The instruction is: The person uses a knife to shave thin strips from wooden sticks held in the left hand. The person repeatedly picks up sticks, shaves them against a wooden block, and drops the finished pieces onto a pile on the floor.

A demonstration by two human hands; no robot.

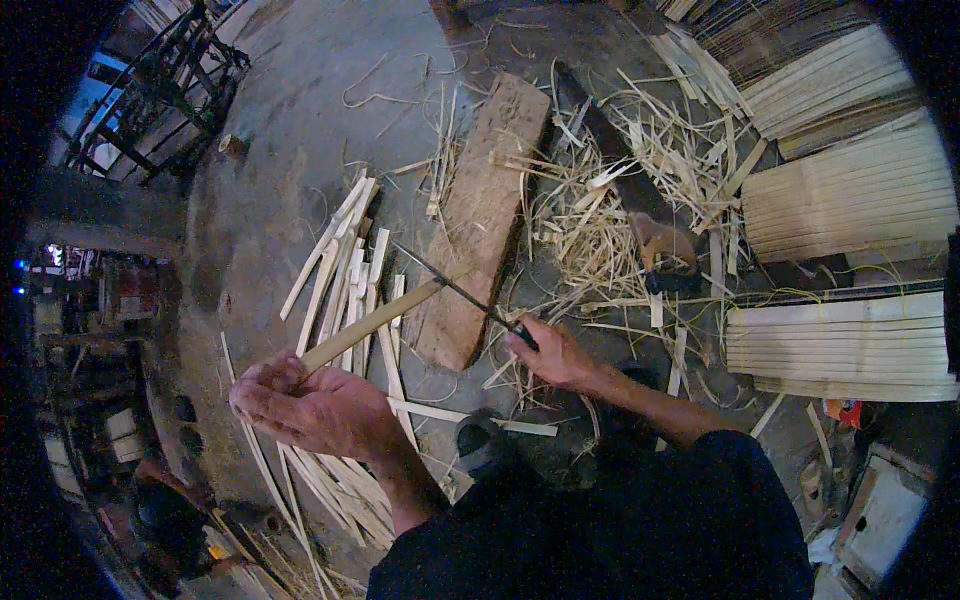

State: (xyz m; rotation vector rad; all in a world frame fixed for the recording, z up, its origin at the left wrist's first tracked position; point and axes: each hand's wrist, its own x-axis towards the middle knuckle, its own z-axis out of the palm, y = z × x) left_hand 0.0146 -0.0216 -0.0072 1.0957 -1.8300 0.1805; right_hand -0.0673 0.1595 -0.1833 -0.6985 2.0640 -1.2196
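Observation:
My left hand is closed on one end of a flat bamboo strip, its fingers wrapped round it. The strip slants up and to the right, and its far end meets the blade of a knife. My right hand grips the knife's dark handle, with the long thin blade pointing away to the upper left. Blade and strip cross just above a thick wooden board on the floor; whether the blade has cut into the strip I cannot tell.
Split strips lie on the floor left of the board. A heap of shavings and a handsaw lie to its right. Bundles of pale slats stand along the right side. A dark frame is at far left.

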